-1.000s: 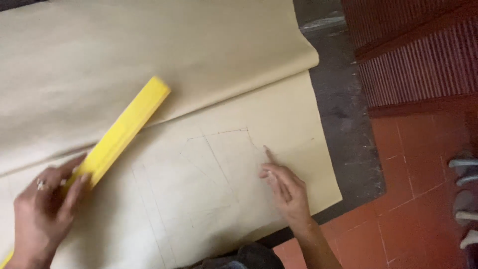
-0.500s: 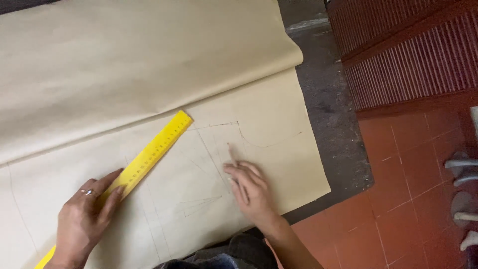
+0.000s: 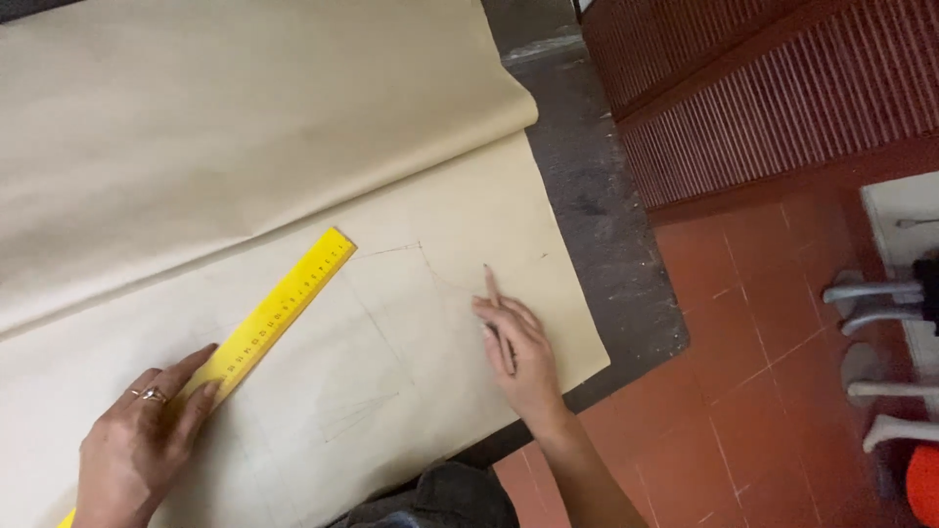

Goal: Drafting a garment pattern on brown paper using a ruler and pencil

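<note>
The large sheet (image 3: 245, 147) looks like matt beige paper, smooth, with a soft fold across it and faint pencil lines. The yellow ruler (image 3: 279, 308) on it appears to be hard, slightly glossy plastic. To the right, the table edge (image 3: 597, 186) is rough dark grey, and the floor tiles (image 3: 773, 372) are dull red.

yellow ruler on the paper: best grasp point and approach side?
Probably the free far end of the yellow ruler, pinched across its narrow width from above. It lies flat and slanted on the beige paper, so only its thin long edges offer purchase. The left hand already presses its near end; the right hand rests apart.
</note>
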